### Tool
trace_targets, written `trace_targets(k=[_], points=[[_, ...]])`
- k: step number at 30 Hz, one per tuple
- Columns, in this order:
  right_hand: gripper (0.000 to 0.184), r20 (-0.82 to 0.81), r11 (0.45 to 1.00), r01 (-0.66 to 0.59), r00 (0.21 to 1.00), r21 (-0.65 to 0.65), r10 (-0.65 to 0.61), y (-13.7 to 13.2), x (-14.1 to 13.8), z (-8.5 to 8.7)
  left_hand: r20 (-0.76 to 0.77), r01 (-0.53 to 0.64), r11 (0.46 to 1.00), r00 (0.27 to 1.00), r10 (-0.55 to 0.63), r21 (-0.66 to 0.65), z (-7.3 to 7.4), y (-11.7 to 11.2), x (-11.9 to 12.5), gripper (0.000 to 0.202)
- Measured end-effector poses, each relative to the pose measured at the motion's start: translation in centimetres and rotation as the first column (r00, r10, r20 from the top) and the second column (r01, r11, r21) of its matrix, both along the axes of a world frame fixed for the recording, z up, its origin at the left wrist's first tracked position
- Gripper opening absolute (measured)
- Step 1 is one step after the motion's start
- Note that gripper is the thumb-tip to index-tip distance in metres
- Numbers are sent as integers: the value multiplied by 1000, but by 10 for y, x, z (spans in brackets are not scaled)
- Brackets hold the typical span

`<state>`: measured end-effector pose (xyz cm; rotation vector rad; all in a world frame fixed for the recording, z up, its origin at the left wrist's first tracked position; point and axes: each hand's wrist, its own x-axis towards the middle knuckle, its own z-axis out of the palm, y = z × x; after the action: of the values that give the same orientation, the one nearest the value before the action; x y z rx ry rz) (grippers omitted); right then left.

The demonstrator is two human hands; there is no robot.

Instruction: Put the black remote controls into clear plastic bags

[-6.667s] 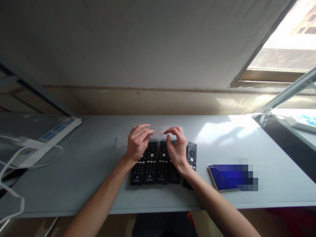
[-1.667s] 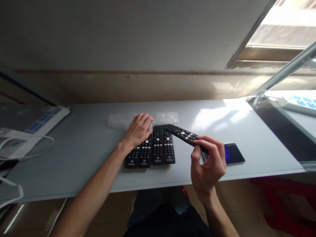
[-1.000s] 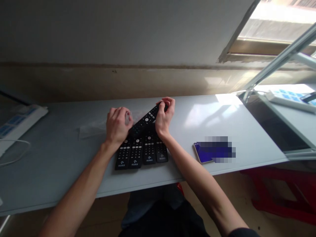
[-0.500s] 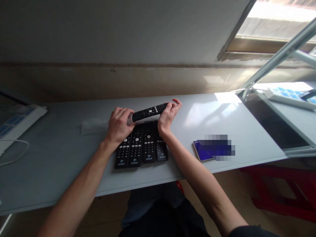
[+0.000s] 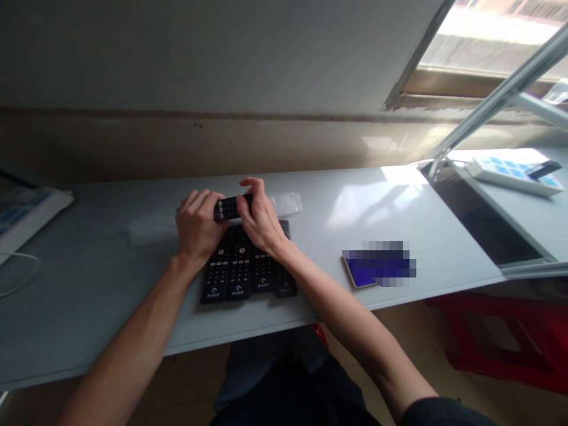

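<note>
A black remote control (image 5: 229,208) is held above the table between my two hands, with part of its buttons showing. My left hand (image 5: 199,222) is closed around its left end. At the other end, my right hand (image 5: 261,222) grips it with the thumb on top and the index finger raised and bent. Below, several black remotes (image 5: 239,281) lie side by side on the table, their upper parts partly hidden by my hands. Clear plastic (image 5: 286,204) shows just beyond my right hand; I cannot tell whether it touches the held remote. More clear plastic (image 5: 151,231) lies left of my left hand.
A phone (image 5: 361,273), partly pixelated, lies on the grey table (image 5: 323,296) to the right. White boxes with blue squares stand at the far left (image 5: 33,219) and far right (image 5: 510,171). A metal frame (image 5: 488,106) slants at right, above a red stool (image 5: 497,337).
Both hands have shifted left with the remote, and my right hand has slid inward along it, closer to my left. Plastic now shows to the right of my right hand.
</note>
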<state>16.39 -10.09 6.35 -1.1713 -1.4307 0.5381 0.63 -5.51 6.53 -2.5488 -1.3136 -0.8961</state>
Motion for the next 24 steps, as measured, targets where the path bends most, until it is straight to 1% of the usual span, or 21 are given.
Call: trace_targets(k=[2,3,5,7,9,10,12,14,16,19,21,24], points=[[30,112,990,-123,985,-66,130,-4,-5,1,-21,64,998,998,-64,7,-1,-4,3,22],[30,145,984,-155,975,-85,166,-5,-7,1,-24,85,996,996,-85,7,-2,-6,5,24],[28,140,985,-157,976,-78,166,-7,-8,1,-4,96,995,995,-96,1,-1,-10,10,24],[24,38,995,-89,995,-47,90,-6,-8,0,43,85,996,996,-84,-10,1,-10,13,21],[18,-124,999,22,992,-39,-26,-3,-6,-2,88,62,998,994,-61,-12,3,-8,11,26],[16,-211,996,77,974,-50,-86,-1,-4,-4,103,47,999,994,-46,-11,5,-5,9,33],[19,-352,983,156,919,-92,-179,4,0,-8,114,11,1000,993,-10,-10,6,1,2,41],[26,-429,969,204,869,-142,-246,8,5,-11,105,-24,1000,994,25,-13,7,6,-4,36],[30,-456,959,231,844,-167,-282,11,7,-14,81,-42,999,996,44,-23,6,7,-7,23],[32,-447,966,210,857,-148,-255,11,7,-12,43,-60,997,997,63,-54,5,4,-5,6],[33,-435,981,159,880,-112,-192,9,5,-9,26,-69,996,997,71,-61,5,1,-2,5],[33,-393,994,89,913,-64,-107,5,1,-6,8,-70,997,997,70,-35,7,-2,1,8]])
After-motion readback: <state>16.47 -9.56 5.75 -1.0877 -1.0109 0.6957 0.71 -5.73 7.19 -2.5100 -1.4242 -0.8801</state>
